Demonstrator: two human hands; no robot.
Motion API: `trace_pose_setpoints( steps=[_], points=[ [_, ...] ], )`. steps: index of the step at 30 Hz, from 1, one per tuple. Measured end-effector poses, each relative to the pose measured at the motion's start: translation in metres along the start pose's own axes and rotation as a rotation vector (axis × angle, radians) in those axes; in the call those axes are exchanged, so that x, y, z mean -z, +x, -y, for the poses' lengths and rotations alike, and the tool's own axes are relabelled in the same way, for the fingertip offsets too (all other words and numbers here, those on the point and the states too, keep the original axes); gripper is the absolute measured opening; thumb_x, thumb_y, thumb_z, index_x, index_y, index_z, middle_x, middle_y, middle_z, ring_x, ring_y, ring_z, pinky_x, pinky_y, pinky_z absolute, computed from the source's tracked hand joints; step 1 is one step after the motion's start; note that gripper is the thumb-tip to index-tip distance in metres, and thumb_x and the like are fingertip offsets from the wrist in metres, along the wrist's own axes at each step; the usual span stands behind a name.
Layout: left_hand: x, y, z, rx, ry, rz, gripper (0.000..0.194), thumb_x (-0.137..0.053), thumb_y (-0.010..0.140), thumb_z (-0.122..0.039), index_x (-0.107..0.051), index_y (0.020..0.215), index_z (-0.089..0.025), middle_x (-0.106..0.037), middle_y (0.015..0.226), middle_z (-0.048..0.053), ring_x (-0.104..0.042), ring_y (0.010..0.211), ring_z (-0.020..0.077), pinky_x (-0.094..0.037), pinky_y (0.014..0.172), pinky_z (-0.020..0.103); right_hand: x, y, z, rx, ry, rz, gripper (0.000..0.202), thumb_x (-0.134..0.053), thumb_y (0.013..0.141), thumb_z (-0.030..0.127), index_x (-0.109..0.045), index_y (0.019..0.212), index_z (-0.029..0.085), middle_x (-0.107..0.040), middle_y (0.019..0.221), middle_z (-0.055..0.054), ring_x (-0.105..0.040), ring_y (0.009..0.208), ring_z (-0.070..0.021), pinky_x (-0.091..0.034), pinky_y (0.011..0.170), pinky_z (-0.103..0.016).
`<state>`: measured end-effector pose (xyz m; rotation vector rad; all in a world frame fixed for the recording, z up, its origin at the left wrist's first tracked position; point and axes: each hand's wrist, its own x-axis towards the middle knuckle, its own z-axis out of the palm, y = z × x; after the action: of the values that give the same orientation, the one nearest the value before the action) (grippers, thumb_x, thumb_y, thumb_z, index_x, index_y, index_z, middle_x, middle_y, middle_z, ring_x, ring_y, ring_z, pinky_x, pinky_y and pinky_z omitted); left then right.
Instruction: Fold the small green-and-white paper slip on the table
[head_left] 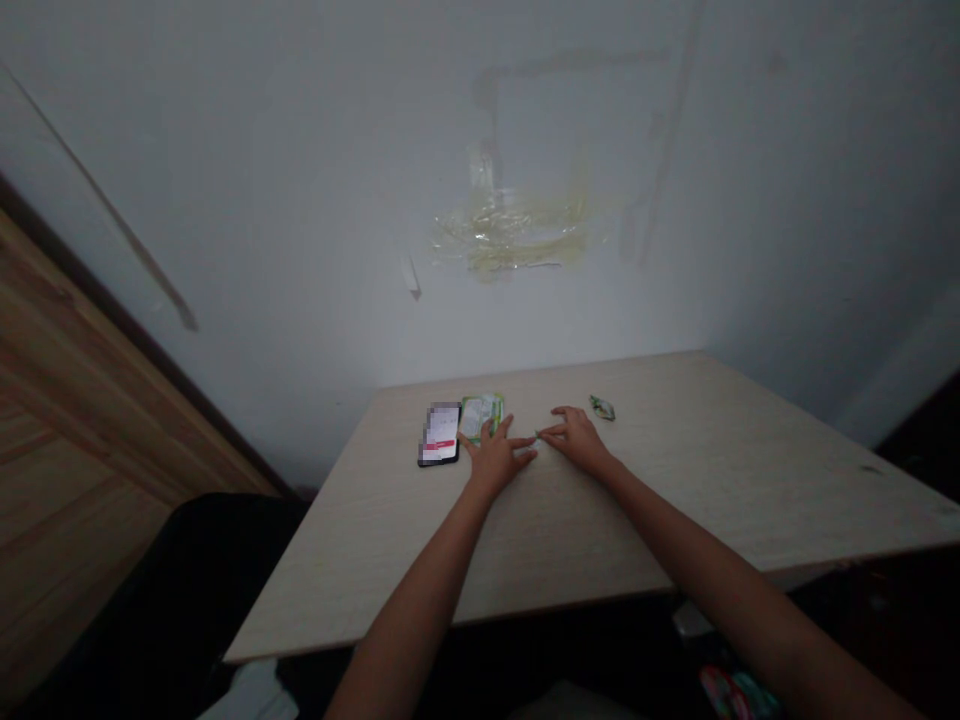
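My left hand [495,460] rests on the table with its fingers spread. Some of its fingertips lie over the lower edge of a flat green and white printed packet [482,412]. Between my two hands is a tiny green piece [537,436], too small to identify. My right hand [577,438] pinches at this piece from the right, and my left index fingertip reaches its other side. To the left of the packet lies a smartphone [441,435] with its screen lit. Beyond my right hand sits a small crumpled green and white wrapper [602,407].
The pale wooden table [750,470] meets a grey-white wall [300,200] with peeling tape [517,235] on it. A black chair-like shape [217,580] stands at the left, beside wooden boards [67,450]. Colourful items [731,692] show below the front edge.
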<state>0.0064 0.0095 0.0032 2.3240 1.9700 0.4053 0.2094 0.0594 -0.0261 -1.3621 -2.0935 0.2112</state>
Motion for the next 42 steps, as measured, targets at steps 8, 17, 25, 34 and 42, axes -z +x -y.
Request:
trace_pose_setpoints(
  steps=[8, 17, 25, 34, 42],
  points=[
    [0.0, 0.0, 0.0, -0.004, -0.013, 0.017, 0.035, -0.055, 0.087, -0.064, -0.063, 0.121, -0.058, -0.033, 0.162, -0.007, -0.021, 0.149, 0.0411, 0.001, 0.104, 0.086, -0.001, 0.003, 0.006, -0.019, -0.05, 0.003, 0.027, -0.061, 0.093, 0.043, -0.08, 0.103, 0.027, -0.058, 0.134, -0.012, -0.047, 0.126, -0.031, -0.042, 0.105, -0.047],
    [0.0, -0.001, 0.0, 0.006, -0.045, -0.001, 0.034, -0.057, 0.087, -0.063, -0.064, 0.12, -0.058, -0.037, 0.161, -0.007, -0.023, 0.149, 0.041, 0.001, 0.107, 0.083, -0.003, 0.003, 0.011, -0.005, -0.116, -0.003, 0.025, -0.062, 0.093, 0.042, -0.078, 0.108, 0.033, -0.055, 0.136, -0.012, -0.045, 0.127, -0.032, -0.042, 0.102, -0.048],
    [-0.004, -0.004, -0.002, 0.005, -0.028, -0.07, 0.032, -0.056, 0.088, -0.061, -0.065, 0.119, -0.058, -0.042, 0.158, -0.006, -0.025, 0.147, 0.0394, 0.0, 0.107, 0.084, -0.001, 0.001, 0.008, -0.037, -0.069, 0.081, 0.036, -0.061, 0.093, 0.04, -0.068, 0.128, 0.035, -0.049, 0.145, -0.012, -0.04, 0.134, -0.0338, -0.037, 0.107, -0.053],
    [-0.003, -0.003, -0.001, 0.022, -0.078, -0.12, 0.035, -0.063, 0.087, -0.056, -0.068, 0.12, -0.048, -0.049, 0.153, 0.0, -0.032, 0.143, 0.0374, -0.003, 0.109, 0.083, -0.001, 0.0, -0.001, -0.006, -0.027, 0.092, 0.032, -0.063, 0.091, 0.037, -0.072, 0.122, 0.033, -0.054, 0.142, -0.01, -0.042, 0.134, -0.0304, -0.034, 0.11, -0.05],
    [0.0, -0.003, -0.001, 0.017, -0.127, -0.175, 0.02, -0.065, 0.088, -0.044, -0.075, 0.105, -0.039, -0.059, 0.137, 0.003, -0.04, 0.135, 0.0335, -0.001, 0.113, 0.079, -0.002, 0.001, -0.011, 0.016, 0.092, 0.018, 0.025, -0.072, 0.083, 0.034, -0.078, 0.105, 0.025, -0.063, 0.125, -0.012, -0.051, 0.124, -0.0293, -0.04, 0.106, -0.045]
  ],
)
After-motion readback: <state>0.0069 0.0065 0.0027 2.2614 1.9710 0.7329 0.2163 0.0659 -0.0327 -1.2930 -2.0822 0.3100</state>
